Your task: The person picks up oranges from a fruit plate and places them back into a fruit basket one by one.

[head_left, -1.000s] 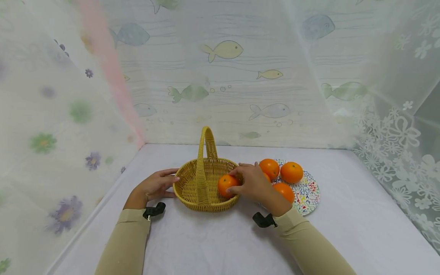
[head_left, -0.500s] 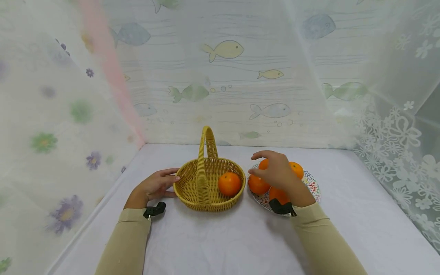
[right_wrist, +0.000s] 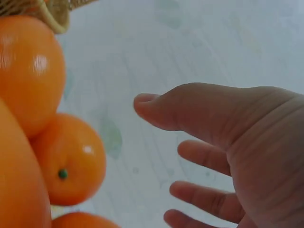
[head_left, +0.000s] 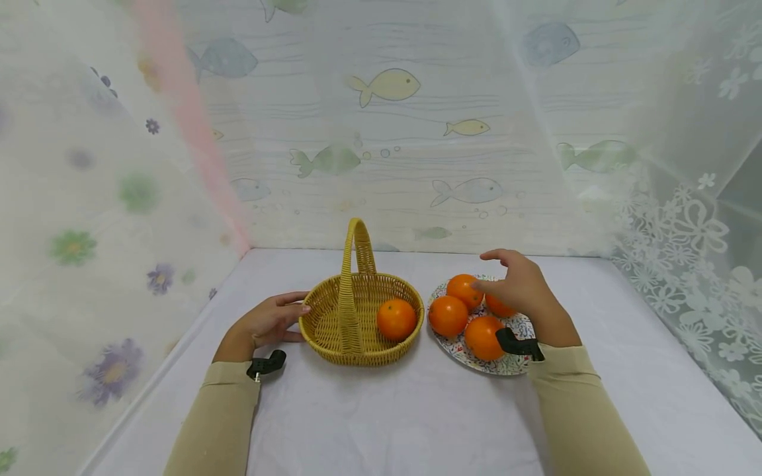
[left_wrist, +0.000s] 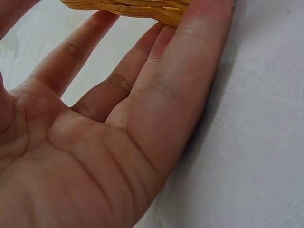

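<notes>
My left hand (head_left: 272, 322) steadies the yellow wicker basket (head_left: 324, 350) at its left end, thumb over the rim and the other fingers against the outside. In the left wrist view, the fingers (left_wrist: 166, 90) of the left hand reach up to the basket's woven underside (left_wrist: 137, 9). One orange (head_left: 396, 320) lies in the basket, right of its tall handle. My right hand (head_left: 524, 287) hovers over the right side of a patterned plate (head_left: 461, 360), thumb and fingers apart, holding nothing. Several oranges (head_left: 485, 338) sit on that plate; the right hand partly covers the far-right orange (head_left: 499, 306).
A white cloth (head_left: 381, 423) covers the table. Behind it hangs a sheer curtain (head_left: 381, 152) printed with fish, with flowered curtains (head_left: 137, 264) at the left side and white lace (head_left: 696, 264) at the right. The plate stands close to the basket's right end.
My right hand has let go of the orange in the basket and moved right, over the plate. The left hand and the basket have stayed in place.
</notes>
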A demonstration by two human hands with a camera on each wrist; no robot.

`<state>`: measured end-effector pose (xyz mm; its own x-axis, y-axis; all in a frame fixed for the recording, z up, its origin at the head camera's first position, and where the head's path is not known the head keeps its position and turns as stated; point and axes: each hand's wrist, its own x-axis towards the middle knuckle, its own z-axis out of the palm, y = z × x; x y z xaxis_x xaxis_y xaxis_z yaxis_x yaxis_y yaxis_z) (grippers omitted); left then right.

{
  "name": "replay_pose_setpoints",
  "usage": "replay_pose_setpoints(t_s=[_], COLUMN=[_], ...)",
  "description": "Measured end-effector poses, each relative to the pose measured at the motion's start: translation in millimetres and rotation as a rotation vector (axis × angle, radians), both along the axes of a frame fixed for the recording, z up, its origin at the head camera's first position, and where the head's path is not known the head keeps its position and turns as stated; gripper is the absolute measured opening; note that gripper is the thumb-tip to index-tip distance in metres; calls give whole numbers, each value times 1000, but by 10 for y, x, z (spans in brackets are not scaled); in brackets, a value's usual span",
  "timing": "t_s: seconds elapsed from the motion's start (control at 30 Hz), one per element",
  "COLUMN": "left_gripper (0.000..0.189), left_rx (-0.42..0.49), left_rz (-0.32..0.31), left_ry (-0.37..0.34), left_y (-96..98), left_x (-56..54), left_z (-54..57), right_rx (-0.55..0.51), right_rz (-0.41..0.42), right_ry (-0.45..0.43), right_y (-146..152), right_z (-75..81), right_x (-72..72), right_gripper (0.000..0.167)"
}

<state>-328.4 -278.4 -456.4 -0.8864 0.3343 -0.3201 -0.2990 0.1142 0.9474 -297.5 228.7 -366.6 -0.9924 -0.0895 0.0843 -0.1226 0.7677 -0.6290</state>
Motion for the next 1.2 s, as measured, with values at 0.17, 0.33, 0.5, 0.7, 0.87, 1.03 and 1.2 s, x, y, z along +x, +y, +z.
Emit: replay_pose_setpoints(t_s=[0.17,0.33,0.5,0.7,0.87,1.03,1.2], left_gripper=[66,66,66,67,66,63,63], left_rx=[5,2,2,7,11,20,26], left_rz=[3,1,-1,8,20,6,7], left_ry=[-3,0,-1,-11,-13,2,-7], left_y=[1,3,7,9,-12,1,11], left_x=[7,12,19,20,28,42,44], left_z=[6,15,26,29,38,42,35], right_rx=[-2,-9,-33,-67,-78,-60,-44], right_rz=[-20,-24,-29,-17,-23,-33,-7], right_ry=[-70,-129,-182,-264,-281,-247,-203], right_y=[185,329,414,456,452,469,436], right_z=[-116,-224,-284,-377,-446,-435,-366], right_x=[-53,-76,-82,-119,-160,-152,-117], right_gripper=[74,79,85,93,92,88,88])
